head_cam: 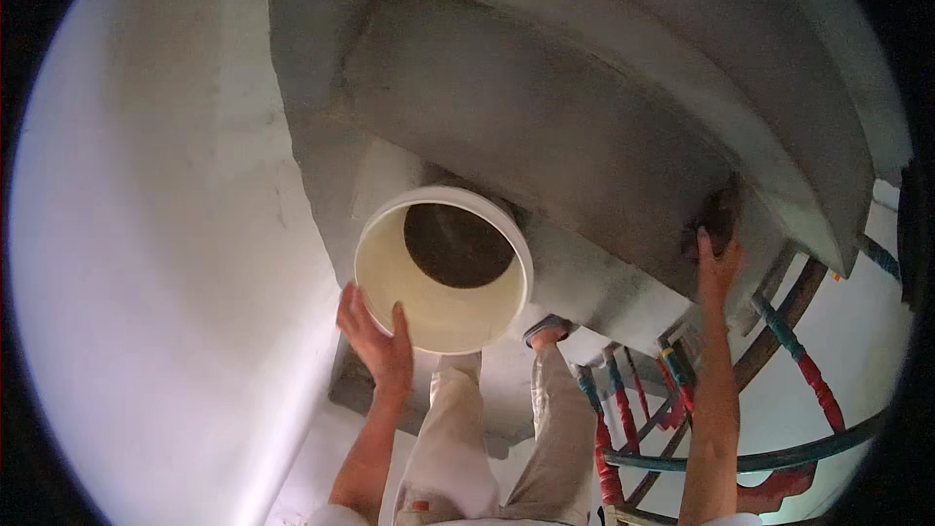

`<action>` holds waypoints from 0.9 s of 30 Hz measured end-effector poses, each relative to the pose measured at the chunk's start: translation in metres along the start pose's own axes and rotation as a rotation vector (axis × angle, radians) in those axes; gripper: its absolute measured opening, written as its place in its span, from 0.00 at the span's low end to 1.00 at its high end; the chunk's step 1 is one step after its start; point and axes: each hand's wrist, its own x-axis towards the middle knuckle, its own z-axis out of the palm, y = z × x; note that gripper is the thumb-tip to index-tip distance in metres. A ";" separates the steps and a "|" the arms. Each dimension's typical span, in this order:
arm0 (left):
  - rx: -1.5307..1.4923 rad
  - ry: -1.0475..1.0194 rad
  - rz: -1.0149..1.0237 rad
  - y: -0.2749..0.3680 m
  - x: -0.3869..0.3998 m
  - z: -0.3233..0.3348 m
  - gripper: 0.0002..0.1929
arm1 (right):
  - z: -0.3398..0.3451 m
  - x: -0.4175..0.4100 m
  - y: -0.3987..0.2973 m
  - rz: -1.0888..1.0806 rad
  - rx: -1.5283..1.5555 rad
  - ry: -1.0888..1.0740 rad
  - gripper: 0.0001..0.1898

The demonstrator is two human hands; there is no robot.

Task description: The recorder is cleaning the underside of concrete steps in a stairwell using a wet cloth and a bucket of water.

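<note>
A white plastic bucket (444, 321) stands in front of me on the stair, its mouth towards me and something dark at its bottom. My left hand (380, 351) is at the bucket's near left rim, fingers spread and thumb near the rim; whether it touches the rim is unclear. Farther right, my right hand (719, 270) reaches out to a grey concrete step (526, 124). It grips a dark pad or cloth (716, 219) against the right end of that step. The fingers are partly hidden, and the dark item is too dim to name more exactly.
Curved steps (730, 66) rise beyond. A white wall (175, 197) borders the left. At the right runs a stair railing with balusters (818, 387) wrapped in red and green, and a curved rail (760, 462). My legs (453, 446) and one shod foot (548, 329) are below the bucket.
</note>
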 end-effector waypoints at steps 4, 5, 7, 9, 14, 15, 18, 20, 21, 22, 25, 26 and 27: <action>-0.349 -0.160 -0.524 -0.065 -0.030 0.035 0.32 | 0.037 -0.013 -0.145 -0.278 -0.046 0.016 0.37; -0.498 -0.271 -0.612 -0.053 -0.035 0.041 0.29 | 0.044 -0.016 -0.182 -0.308 -0.076 0.032 0.37; -0.600 -0.113 -0.674 -0.071 -0.049 0.060 0.22 | 0.061 -0.018 -0.253 -0.380 -0.078 0.041 0.36; -0.622 -0.126 -0.736 -0.066 -0.054 0.066 0.21 | 0.073 -0.017 -0.304 -0.424 -0.076 0.040 0.36; -0.698 -0.109 -0.777 -0.053 -0.050 0.067 0.20 | 0.094 -0.047 -0.417 -0.727 -0.071 0.067 0.33; -0.694 -0.111 -0.782 -0.054 -0.047 0.065 0.20 | 0.100 -0.064 -0.439 -0.794 -0.011 0.019 0.32; -0.668 -0.111 -0.751 -0.056 -0.051 0.054 0.20 | 0.104 -0.105 -0.469 -0.958 0.213 -0.122 0.33; -0.746 -0.098 -0.759 -0.056 -0.047 0.052 0.18 | 0.109 -0.107 -0.475 -1.007 0.563 -0.314 0.32; -0.730 -0.092 -0.759 -0.060 -0.046 0.050 0.18 | 0.109 -0.103 -0.483 -1.001 0.579 -0.321 0.32; -0.661 -0.095 -0.790 -0.057 -0.047 0.052 0.19 | 0.106 -0.087 -0.486 -0.964 0.455 -0.141 0.31; -0.667 -0.113 -0.791 -0.052 -0.046 0.056 0.19 | 0.104 -0.079 -0.501 -0.921 0.202 0.019 0.30; -0.671 -0.105 -0.736 -0.046 -0.041 0.055 0.19 | 0.104 -0.084 -0.506 -0.925 0.083 0.005 0.30; -0.673 -0.094 -0.687 -0.041 -0.042 0.054 0.19 | 0.109 -0.097 -0.505 -0.923 0.078 -0.003 0.30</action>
